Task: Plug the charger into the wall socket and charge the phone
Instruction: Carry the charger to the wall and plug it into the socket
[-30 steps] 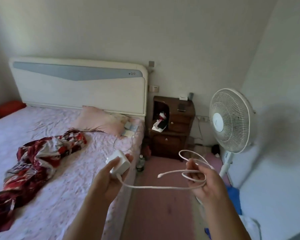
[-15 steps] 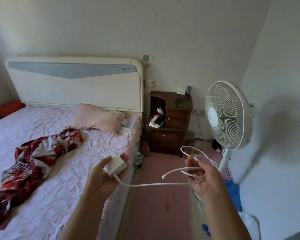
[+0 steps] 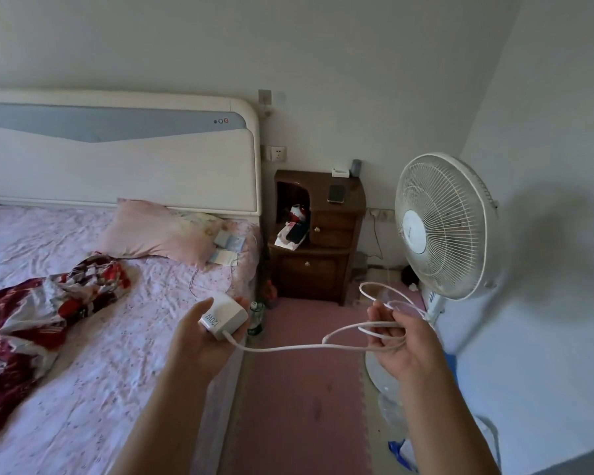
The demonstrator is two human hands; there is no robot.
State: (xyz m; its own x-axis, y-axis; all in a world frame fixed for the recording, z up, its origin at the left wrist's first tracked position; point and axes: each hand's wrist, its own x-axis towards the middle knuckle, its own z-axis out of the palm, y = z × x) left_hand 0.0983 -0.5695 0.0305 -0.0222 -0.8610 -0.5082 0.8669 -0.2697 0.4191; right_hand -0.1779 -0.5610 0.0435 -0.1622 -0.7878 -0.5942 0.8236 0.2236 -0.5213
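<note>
My left hand (image 3: 199, 344) holds a white charger block (image 3: 224, 316) marked 120W over the bed's edge. Its white cable (image 3: 288, 347) runs right into loose coils gripped by my right hand (image 3: 405, 347), and the cable's free end hangs between my hands. A white wall socket (image 3: 277, 153) sits on the far wall just right of the headboard. A dark phone (image 3: 336, 193) lies flat on top of the brown nightstand (image 3: 323, 269) below that socket. Both are well beyond my hands.
A bed (image 3: 83, 337) with a pink pillow and a red blanket fills the left. A white standing fan (image 3: 443, 228) stands at the right, close to my right hand. Another socket (image 3: 379, 214) with a cord sits low behind the fan. Pink floor mats (image 3: 299, 389) run between bed and fan.
The view has come closer to the nightstand and socket. My left hand has turned the charger so its 120W label faces me. Both hands keep their hold.
</note>
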